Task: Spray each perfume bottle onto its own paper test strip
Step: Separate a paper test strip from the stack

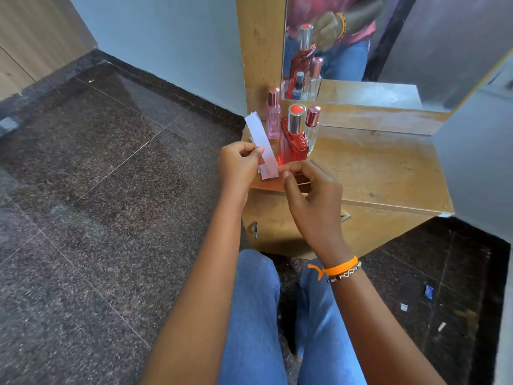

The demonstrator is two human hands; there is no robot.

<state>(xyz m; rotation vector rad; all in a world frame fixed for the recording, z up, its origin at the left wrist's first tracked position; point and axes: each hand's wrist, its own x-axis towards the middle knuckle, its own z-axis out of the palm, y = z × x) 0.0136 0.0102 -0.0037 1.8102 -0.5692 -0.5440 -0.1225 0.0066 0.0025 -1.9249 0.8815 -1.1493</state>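
— How are the hands?
— The left hand (238, 165) pinches a flat white paper strip (262, 147), tilted upward. The right hand (311, 190) closes on its lower end, perhaps touching.
— And the bottles?
— The glossy red bottle (293, 144) stands just behind, on the wooden shelf (388, 173).

Head cam, fwd-down, close over hands (277, 179)

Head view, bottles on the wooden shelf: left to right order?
Pink bottle → red bottle with silver cap → clear bottle with rose cap. The paper strip held by both hands sits left of all three.
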